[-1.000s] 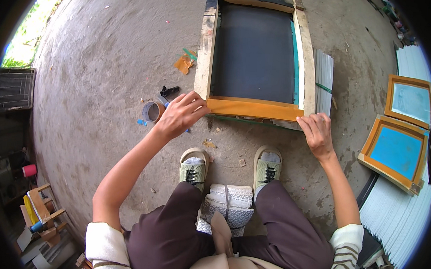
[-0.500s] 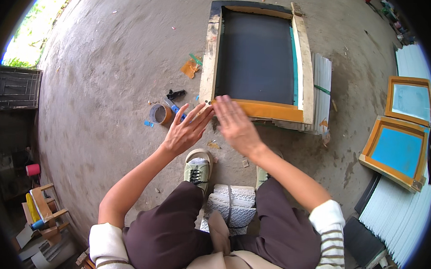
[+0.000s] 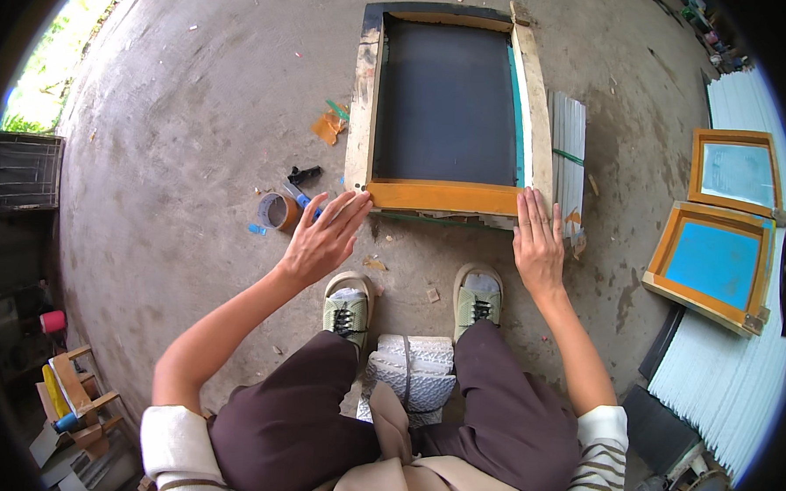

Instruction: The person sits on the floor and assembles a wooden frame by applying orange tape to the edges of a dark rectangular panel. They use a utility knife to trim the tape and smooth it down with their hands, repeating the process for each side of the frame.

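The left hand [image 3: 321, 242] is open, with its fingers out long, and the tips touch the left end of a shiny orange strip [image 3: 443, 197]. The right hand [image 3: 540, 248] is open and flat too, with its tips at the strip's right end. Neither hand has hold of anything. One hand at each end looks like a good way to press the strip flat and even. The strip lies along the near side of a wooden frame [image 3: 360, 130] with a dark sheet [image 3: 447, 103] inside. The frame seems to rest on a pile of pale boards [image 3: 567, 165], which lifts it off the floor [image 3: 195, 149], maybe for easy reach. A tape roll [image 3: 278, 211] and a blue tool [image 3: 302, 198] lie near the left hand, perhaps to be handy.
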Demonstrator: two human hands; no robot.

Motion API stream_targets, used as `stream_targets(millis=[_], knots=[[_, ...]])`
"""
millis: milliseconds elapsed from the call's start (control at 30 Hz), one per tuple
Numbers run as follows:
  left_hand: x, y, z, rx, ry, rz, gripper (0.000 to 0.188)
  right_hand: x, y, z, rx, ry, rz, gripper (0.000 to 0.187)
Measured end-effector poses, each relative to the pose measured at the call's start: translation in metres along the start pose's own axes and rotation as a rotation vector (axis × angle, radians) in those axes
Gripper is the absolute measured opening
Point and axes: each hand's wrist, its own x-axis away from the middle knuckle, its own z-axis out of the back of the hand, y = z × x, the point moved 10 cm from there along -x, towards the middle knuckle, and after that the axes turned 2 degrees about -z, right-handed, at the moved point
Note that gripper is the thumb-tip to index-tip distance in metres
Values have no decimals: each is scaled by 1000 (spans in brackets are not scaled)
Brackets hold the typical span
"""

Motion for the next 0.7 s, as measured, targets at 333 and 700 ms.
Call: stream_targets(millis=[333,700], knots=[[-124,137,-25,272,103,-13,92,-4,-6,-5,-44,62,-23,69],[3,-24,-19,383,541,820,55,-38,-19,31,-363,164,-13,35]])
